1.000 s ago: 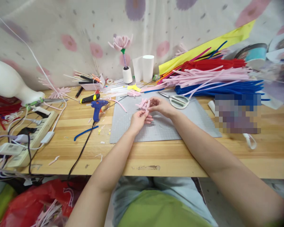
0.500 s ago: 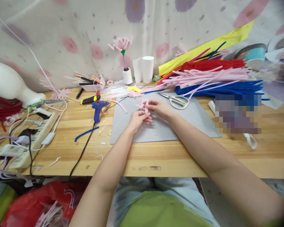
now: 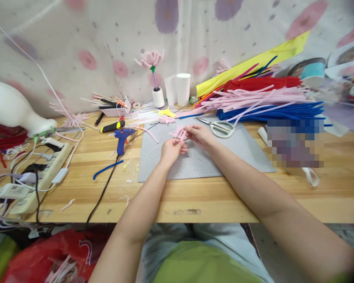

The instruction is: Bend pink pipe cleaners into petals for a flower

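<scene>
Pink fuzzy piece at the hands, above the grey mat.
Left hand: thumb and fingers pinched on the piece's lower end. Right hand: bent fingertips at its upper right side; whether they grip cannot be told. Piece located between both hands. Scissors lie at the mat's far edge; blue glue gun lies on the wooden table, left of the mat.

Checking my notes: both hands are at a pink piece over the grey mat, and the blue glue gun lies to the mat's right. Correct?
No: the head view shows the blue glue gun left of the grey mat. The left hand and right hand are indeed at the pink piece over the mat.
</scene>
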Tool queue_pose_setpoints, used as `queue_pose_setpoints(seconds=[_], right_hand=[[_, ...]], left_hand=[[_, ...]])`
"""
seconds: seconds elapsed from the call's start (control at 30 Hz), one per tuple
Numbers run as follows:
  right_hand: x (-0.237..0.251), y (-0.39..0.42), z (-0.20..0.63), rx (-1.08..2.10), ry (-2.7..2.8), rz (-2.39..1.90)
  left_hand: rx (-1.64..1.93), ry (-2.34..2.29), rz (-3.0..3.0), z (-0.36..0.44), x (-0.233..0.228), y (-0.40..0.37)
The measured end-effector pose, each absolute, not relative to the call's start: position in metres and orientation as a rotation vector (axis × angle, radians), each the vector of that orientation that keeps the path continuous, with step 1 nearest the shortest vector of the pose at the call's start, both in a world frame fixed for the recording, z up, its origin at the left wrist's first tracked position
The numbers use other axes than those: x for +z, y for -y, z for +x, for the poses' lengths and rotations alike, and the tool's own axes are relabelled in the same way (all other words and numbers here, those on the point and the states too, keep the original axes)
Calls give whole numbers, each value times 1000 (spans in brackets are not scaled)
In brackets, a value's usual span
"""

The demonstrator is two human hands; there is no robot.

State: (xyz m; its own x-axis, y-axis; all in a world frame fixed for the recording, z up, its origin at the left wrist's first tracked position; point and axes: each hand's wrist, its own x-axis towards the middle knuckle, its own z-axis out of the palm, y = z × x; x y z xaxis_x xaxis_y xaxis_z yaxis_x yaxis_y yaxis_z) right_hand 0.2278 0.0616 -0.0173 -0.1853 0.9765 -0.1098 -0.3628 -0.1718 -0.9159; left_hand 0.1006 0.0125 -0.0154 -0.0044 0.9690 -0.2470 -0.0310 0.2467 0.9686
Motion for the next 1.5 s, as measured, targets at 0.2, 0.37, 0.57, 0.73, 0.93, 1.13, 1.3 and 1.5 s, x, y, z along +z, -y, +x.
queue_pose_setpoints(seconds=[0.2,0.37,0.57,0.73,0.93,1.13,1.3,1.5], right_hand=[[-13,-63,231,1529,961,-1037],[-11,-64,233,1580,917,-1007],[-29,-77,249,1165,1146,-1171],[-38,-81,252,1082,1172,-1220],[-40,-81,251,1073,1201,-1244],[-40,-79,250,1050,1257,-1261],[-39,-75,249,1039,1275,-1266],[-41,-77,250,914,1279,-1267]], left_hand=[[1015,-1277,1015,105,-15,-9],[1049,-1159,944,108,-11,-8],[1163,-1234,890,97,-15,-22],[1119,-1339,940,96,-20,-37],[1089,-1662,1195,60,-14,-43],[894,-2053,2054,7,-15,-41],[711,-2012,2181,4,-26,-45],[1036,-2010,2235,17,-11,-36]])
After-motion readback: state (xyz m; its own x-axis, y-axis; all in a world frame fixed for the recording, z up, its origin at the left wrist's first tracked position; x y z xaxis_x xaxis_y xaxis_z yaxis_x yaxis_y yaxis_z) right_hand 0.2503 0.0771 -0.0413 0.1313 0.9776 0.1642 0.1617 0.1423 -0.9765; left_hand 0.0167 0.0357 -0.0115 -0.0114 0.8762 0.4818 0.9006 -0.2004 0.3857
